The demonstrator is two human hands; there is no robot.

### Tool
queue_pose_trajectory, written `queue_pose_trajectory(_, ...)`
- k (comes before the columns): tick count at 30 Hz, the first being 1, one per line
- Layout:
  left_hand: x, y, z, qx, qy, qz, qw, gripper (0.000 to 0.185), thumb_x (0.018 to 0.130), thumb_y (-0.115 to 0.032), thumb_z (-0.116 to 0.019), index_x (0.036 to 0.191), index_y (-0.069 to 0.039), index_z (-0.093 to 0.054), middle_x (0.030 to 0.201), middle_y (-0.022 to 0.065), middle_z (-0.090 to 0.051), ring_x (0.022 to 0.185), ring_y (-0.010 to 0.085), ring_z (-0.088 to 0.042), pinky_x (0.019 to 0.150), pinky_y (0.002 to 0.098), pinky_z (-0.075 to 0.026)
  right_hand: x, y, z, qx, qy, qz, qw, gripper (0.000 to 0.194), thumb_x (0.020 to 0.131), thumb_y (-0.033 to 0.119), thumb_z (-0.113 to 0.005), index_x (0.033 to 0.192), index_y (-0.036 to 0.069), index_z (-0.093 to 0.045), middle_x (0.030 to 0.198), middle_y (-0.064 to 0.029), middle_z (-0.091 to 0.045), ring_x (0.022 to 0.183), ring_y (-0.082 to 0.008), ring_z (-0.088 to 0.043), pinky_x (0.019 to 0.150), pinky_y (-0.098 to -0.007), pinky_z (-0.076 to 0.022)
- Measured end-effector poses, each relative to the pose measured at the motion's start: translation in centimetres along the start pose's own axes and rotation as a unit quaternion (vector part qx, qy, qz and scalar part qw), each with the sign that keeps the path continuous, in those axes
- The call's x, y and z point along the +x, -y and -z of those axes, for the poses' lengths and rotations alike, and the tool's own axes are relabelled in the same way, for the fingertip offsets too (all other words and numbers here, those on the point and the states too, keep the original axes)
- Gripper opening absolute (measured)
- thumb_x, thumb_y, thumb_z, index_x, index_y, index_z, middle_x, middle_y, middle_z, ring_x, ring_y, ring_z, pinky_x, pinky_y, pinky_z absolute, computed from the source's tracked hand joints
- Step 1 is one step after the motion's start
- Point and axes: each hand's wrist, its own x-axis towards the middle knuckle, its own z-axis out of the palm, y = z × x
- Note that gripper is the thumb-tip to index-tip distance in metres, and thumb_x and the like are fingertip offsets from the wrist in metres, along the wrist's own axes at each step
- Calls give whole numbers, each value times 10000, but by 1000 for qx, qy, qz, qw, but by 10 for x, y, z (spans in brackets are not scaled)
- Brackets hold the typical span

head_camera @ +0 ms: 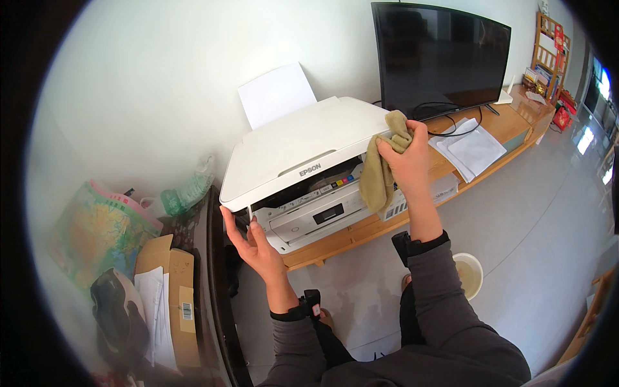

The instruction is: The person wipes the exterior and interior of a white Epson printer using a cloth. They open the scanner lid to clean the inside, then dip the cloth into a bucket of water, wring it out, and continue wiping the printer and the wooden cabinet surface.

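Observation:
A white Epson inkjet printer (309,155) stands before me on a wooden TV cabinet (333,242). Its scanner unit is raised, and dark insides with coloured ink marks show in the gap. My left hand (256,246) is at the raised unit's front left corner, fingers at its lower edge, with no cloth in it. At the right front corner, my right hand (406,155) grips a bunched olive cloth (377,179) against the unit's edge, part of the cloth hanging down over the printer's side. White paper (278,94) stands upright at the printer's rear.
A television (442,58) and loose papers (469,147) with a black cable are on the cabinet to the right. On the floor stands a white bucket (468,275). A cardboard box (181,300), a map (96,232) and a plastic bag (188,193) lie left.

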Motion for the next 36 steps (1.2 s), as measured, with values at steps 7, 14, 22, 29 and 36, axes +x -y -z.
queue_pose_trajectory(7, 0, -2, 0, -3, 2, 1, 1000, 561, 970, 30, -418, 1513, -32, -293, 1558, 124, -294, 1397, 219, -345, 1065, 355, -390, 3, 1, 8, -42, 34, 24, 998, 545, 741, 171, -786, 1137, -21, -465, 1115, -165, -478, 1053, -309, -504, 917, -395, -442)
queue_pose_trajectory(14, 0, -1, 0, -6, 2, -3, 1000, 560, 970, 32, -419, 1512, -31, -296, 1557, 123, -297, 1398, 223, -346, 1069, 349, -386, 5, -5, 10, 58, 1, -42, 997, 357, 785, 119, -743, 1058, -2, -547, 1001, -109, -595, 920, -213, -589, 824, -337, -482)
queue_pose_trajectory(22, 1, 0, 0, -6, 0, -1, 1000, 559, 971, 28, -420, 1512, -28, -294, 1555, 127, -299, 1393, 221, -352, 1062, 347, -393, 4, -13, 5, 67, -39, 36, 996, 269, 837, 125, -742, 1025, -1, -596, 927, -72, -647, 856, -164, -612, 792, -295, -498)
queue_pose_trajectory(29, 0, 2, -1, -2, -2, -7, 1000, 560, 971, 25, -417, 1514, -30, -291, 1553, 130, -296, 1391, 221, -353, 1057, 350, -398, 6, -26, 13, 103, 2, -114, 988, 423, 847, 193, -742, 1195, 0, -599, 1105, -138, -648, 986, -223, -590, 873, -337, -479)
queue_pose_trajectory(36, 0, 1, 0, 0, -1, -2, 1000, 559, 974, 16, -418, 1515, -30, -287, 1556, 130, -292, 1394, 224, -348, 1062, 356, -393, 9, -35, 0, -72, -68, 82, 992, 397, 851, 222, -719, 1167, -6, -644, 1092, -153, -652, 1039, -320, -546, 936, -402, -429)
